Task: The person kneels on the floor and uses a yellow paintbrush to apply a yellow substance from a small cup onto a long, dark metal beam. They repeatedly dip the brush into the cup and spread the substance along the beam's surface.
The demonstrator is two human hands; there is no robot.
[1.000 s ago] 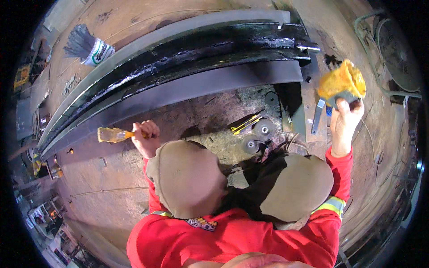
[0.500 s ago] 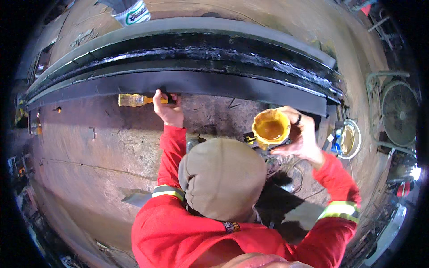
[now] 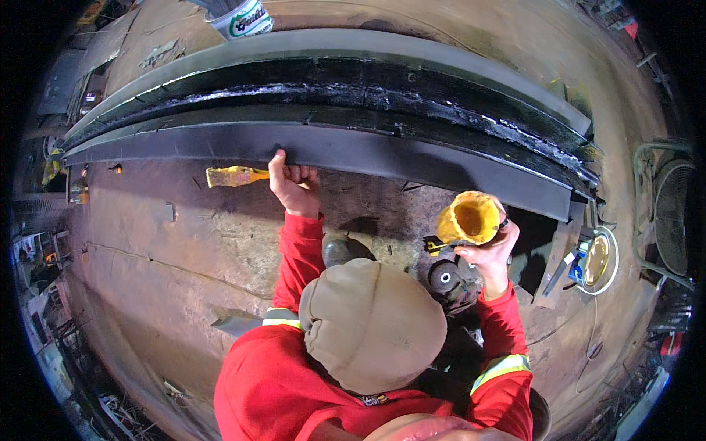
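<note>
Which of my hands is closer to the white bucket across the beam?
Left. Your left hand, holding a brush, is at the near edge of the beam, across from the white bucket and slightly right of it; your right hand, holding a yellow cup, is farther right.

The metal beam is glossy, uneven black along its middle, matt, smooth grey at its near and far edges. Lumpy yellow coats the cup and brush. The sleeves and trousers are matt cloth; the floor is dull and rough.
</note>
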